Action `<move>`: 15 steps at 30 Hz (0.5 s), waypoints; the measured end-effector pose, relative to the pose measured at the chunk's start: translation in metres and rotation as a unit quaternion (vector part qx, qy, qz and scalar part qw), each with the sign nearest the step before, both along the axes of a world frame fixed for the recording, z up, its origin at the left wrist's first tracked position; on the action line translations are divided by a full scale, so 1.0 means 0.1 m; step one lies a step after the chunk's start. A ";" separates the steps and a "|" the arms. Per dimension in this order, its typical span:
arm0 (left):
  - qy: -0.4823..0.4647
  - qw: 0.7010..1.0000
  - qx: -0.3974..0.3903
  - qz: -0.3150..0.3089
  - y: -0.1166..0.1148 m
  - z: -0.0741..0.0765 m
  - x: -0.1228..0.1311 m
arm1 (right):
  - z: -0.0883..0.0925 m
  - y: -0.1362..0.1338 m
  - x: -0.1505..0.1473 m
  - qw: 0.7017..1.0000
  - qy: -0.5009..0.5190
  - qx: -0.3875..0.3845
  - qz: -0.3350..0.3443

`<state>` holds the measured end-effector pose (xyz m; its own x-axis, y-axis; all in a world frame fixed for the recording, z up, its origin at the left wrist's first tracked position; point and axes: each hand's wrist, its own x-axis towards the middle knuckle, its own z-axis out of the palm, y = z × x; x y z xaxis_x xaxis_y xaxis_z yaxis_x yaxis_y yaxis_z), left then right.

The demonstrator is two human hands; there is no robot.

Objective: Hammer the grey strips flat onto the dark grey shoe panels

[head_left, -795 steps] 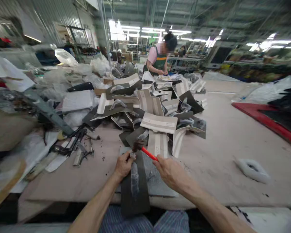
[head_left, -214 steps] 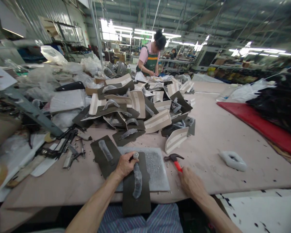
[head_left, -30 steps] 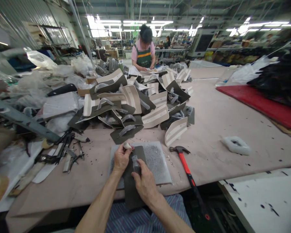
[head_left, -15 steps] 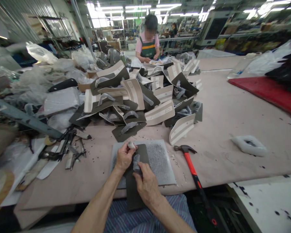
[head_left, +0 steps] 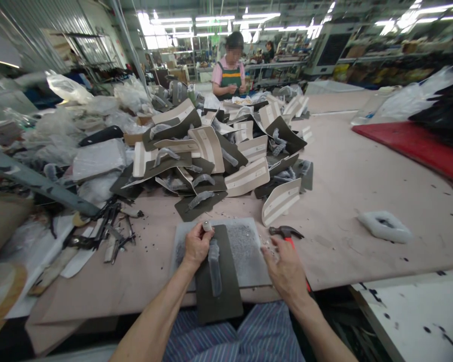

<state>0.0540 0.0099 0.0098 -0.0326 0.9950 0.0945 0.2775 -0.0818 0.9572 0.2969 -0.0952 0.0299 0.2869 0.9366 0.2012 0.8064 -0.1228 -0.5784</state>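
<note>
"Holding what, is the left hand (head_left: 198,245)?"

"Its thumb and finger pinch a small pale tool (head_left: 207,225) over the grey board (head_left: 247,251). Under that is the dark panel (head_left: 228,281), partly on the board, its near end poking past the board's edge."

"And the right hand (head_left: 288,271)?"

"Its fingers are apart, right of the board, at the hammer (head_left: 286,232). Touching? Can't tell."

"Is the panel heavy?"

"It looks light, stiff and maybe slippery. Its wrapped handle (head_left: 215,269) looks best to grab."
</note>
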 end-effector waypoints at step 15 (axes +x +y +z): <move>0.018 0.998 0.039 -0.036 -0.09 0.02 -0.02 | 0.51 0.04 0.06 0.940 0.322 -0.112 -0.004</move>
<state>0.0518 0.0009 0.0116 0.0444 0.9841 0.1719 0.3014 -0.1772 0.9369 0.3031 -0.0913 0.0809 0.2882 0.9324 -0.2180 0.2961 -0.3033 -0.9057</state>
